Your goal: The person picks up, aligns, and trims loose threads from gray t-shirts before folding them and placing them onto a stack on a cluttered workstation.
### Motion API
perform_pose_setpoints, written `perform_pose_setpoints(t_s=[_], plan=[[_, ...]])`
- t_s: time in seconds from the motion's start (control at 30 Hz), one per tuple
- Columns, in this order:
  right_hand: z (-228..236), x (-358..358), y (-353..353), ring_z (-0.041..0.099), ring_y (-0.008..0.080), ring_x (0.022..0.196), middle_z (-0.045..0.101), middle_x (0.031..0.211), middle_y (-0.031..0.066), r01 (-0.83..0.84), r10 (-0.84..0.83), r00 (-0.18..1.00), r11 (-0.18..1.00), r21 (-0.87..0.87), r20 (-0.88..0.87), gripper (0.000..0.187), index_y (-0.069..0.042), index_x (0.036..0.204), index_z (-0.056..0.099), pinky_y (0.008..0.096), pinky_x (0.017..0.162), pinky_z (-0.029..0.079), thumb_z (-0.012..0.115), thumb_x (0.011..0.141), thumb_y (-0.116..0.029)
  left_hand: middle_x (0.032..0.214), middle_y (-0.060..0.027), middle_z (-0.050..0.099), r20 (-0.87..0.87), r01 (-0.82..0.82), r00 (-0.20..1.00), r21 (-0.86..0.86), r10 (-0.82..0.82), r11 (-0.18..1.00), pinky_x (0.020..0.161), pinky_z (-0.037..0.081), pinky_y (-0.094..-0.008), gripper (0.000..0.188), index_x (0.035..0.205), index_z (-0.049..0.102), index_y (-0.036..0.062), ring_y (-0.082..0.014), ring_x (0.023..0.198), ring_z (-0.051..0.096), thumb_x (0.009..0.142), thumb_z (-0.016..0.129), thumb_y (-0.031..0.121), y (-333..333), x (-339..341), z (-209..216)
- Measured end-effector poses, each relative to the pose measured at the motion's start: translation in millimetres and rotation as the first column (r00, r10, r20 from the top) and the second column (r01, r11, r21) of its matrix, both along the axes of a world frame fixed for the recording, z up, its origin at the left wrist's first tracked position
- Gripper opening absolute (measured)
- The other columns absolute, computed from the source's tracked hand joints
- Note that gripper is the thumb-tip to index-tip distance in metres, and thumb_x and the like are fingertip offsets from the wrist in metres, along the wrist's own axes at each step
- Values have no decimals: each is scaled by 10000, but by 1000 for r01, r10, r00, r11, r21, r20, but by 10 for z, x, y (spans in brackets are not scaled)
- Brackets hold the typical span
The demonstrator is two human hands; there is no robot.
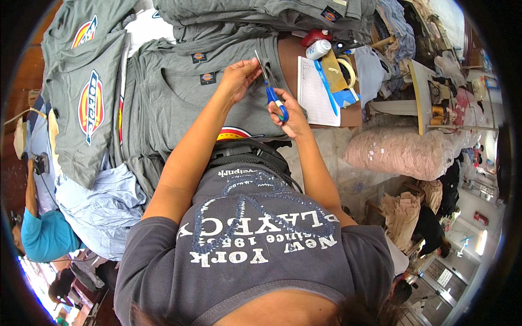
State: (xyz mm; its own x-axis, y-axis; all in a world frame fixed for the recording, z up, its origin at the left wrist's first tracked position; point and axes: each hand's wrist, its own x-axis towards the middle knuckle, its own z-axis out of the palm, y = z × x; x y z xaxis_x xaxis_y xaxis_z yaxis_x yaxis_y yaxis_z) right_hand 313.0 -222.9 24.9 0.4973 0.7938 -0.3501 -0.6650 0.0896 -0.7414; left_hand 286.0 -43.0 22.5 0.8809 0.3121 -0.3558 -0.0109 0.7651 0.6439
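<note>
My right hand (289, 115) grips a pair of scissors (271, 95) by their blue handles, the metal blades pointing away from me. My left hand (240, 79) is closed in a pinch right beside the blades; whatever lies between its fingertips is too small to make out. Both hands are above a grey T-shirt (190, 117) laid on a stack, its neckline spread and a small dark label (208, 78) at the collar. Part of a red and yellow print (234, 133) shows at the shirt's near edge, by my waist.
More grey shirts (68, 117) with large oval prints lie at left, and a folded grey pile (261, 13) at the back. To the right are a written sheet (315, 100), a white bottle (318, 49) and a tape roll (348, 73). A person in blue (48, 233) works at far left.
</note>
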Motion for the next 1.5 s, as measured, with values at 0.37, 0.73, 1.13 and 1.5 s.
perform_pose_setpoints(t_s=[0.37,0.73,1.13,1.5], plan=[[-69,489,-698,558,142,648,575,798,84,345,-35,672,898,-271,740,442,-87,1150,432,234,537,426,541,732,8,817,-56,602,-272,322,944,651,-185,688,667,430,-256,234,819,583,28,-120,744,554,765,612,254,547,-607,135],[352,708,-564,555,348,760,575,800,171,692,709,84,464,-553,701,207,-24,919,568,412,634,432,489,795,-170,652,-114,602,-910,900,407,384,-84,206,562,450,-320,188,830,612,32,-213,612,603,708,582,172,846,-2579,489],[-159,949,1050,485,320,914,542,941,118,503,464,-176,801,-325,868,334,-86,890,569,457,782,367,559,751,-390,998,-86,518,-49,515,745,675,665,-528,736,386,-397,333,959,542,90,-268,925,482,793,507,377,1636,-1465,-138],[-308,1121,1227,576,315,615,559,741,96,372,440,-461,884,-282,771,253,-94,833,407,445,494,439,441,830,-345,704,-38,544,-63,418,877,590,477,-691,588,384,-359,282,784,465,94,-224,689,540,818,453,373,1998,-1405,-232]])
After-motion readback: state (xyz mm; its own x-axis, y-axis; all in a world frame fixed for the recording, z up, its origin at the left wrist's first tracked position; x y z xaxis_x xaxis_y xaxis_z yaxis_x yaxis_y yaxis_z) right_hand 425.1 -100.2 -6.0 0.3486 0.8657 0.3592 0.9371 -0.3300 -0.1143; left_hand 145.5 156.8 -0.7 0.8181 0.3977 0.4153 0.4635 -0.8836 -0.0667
